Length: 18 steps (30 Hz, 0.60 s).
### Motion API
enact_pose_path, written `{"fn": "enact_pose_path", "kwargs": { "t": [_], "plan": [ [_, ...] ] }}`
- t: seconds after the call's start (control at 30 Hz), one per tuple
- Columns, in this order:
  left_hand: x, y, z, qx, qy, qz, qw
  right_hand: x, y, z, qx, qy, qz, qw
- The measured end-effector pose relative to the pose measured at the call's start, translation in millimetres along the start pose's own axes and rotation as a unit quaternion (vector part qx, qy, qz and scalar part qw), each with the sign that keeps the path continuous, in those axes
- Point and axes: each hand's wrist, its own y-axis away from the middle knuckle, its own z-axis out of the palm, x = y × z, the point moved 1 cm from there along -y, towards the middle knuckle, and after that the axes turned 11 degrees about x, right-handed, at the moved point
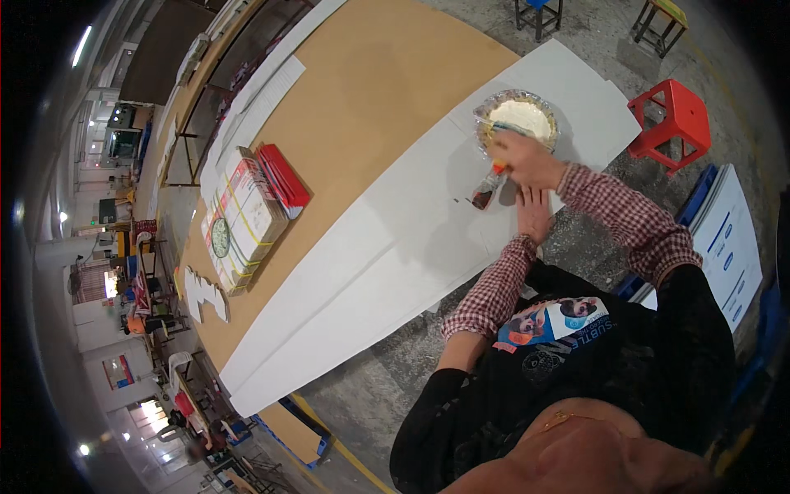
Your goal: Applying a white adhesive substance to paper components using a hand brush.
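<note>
My right hand [528, 160] is closed around a brush [485, 193] with an orange-yellow part by the fingers and a dark reddish end pointing down at the white sheet. Just beyond the hand sits a round bowl [527, 117] of creamy white paste, its rim wrapped in crinkled clear plastic. A thin greyish-blue stick [506, 128] lies across the bowl, partly hidden by the hand. My left hand [535, 216] rests with fingers stretched out at the near edge of the white sheet [354, 280], below the right hand. Small dark marks show on the sheet near the brush.
Brown board [395, 74] covers the table beyond the white sheet. On it lie a strapped bundle of printed packs [247, 218], red folders [282, 179] and a cut white piece [204, 296]. A red stool [673, 125] stands at the right; stacked printed panels [728, 247] are beside me.
</note>
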Motion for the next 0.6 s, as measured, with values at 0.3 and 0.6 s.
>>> {"fn": "enact_pose_path", "kwargs": {
  "t": [0.3, 0.6],
  "plan": [
    [17.2, -20.0, -19.9, 0.034, -0.028, 0.004, 0.999, 102.4, -6.1, -67.2, 0.245, -0.146, 0.258, 0.923],
    [16.1, -27.3, 0.5, -0.006, -0.061, 0.013, 0.998, 103.0, -17.9, -41.3, 0.168, -0.124, 0.277, 0.938]
  ]
}}
